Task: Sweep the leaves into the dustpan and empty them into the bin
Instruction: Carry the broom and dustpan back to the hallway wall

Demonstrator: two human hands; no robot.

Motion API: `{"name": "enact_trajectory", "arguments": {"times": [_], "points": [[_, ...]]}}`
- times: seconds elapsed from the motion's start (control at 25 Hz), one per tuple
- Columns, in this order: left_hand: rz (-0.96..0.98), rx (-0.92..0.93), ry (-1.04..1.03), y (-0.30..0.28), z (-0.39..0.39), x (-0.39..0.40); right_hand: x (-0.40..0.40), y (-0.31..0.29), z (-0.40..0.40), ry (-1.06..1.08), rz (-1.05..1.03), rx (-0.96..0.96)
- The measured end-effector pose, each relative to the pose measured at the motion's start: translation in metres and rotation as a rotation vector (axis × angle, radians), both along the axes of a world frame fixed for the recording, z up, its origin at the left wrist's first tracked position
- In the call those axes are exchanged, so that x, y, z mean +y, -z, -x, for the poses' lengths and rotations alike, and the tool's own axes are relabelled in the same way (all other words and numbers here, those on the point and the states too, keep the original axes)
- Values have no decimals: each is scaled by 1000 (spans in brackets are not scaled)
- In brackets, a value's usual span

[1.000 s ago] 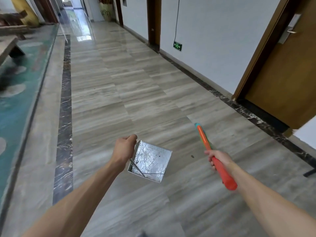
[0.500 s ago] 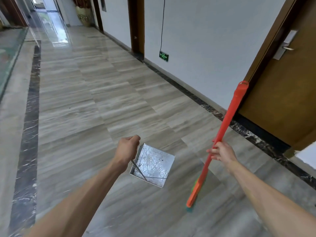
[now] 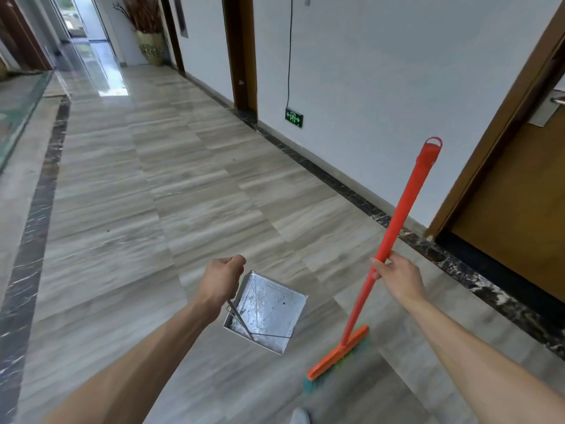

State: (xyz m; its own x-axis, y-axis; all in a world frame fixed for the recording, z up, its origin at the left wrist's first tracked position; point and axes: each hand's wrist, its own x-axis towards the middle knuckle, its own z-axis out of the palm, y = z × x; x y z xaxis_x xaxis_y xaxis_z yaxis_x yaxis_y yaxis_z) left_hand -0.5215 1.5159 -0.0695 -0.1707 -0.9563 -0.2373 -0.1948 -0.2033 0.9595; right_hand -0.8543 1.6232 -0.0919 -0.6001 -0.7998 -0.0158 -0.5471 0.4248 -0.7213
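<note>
While I hold both tools off the floor [image 3: 183, 194], my left hand [image 3: 221, 280] is clenched round the dustpan's thin wire handle, so the dustpan [image 3: 269, 310] hangs just right of that fist, its tray showing no leaves, only small specks. My right hand [image 3: 397, 278] grasps the broom [image 3: 394, 237] mid-shaft; its long axis tilts up and right, head low beside the pan. No leaves or bin are visible along the corridor, so I judge I must find them first.
</note>
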Motion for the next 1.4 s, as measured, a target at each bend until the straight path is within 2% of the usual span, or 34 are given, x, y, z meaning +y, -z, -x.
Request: {"name": "enact_trajectory", "arguments": {"times": [0.16, 0.56, 0.84, 1.16, 1.4], "points": [[-18, 7, -26, -11, 49, -88, -91, -5, 48, -25, -12, 80], [-61, 99, 3, 12, 173, -325, -313, 1, 149, 58, -27, 68], [-77, 128, 186, -1, 270, -532, -510, -12, 213, 54, -115, 149], [-76, 113, 241, -15, 382, -730, -687, -21, 297, 217, -71, 163], [-5, 62, 337, -12, 469, -873, -830, -12, 384, 251, -39, 145]]}}
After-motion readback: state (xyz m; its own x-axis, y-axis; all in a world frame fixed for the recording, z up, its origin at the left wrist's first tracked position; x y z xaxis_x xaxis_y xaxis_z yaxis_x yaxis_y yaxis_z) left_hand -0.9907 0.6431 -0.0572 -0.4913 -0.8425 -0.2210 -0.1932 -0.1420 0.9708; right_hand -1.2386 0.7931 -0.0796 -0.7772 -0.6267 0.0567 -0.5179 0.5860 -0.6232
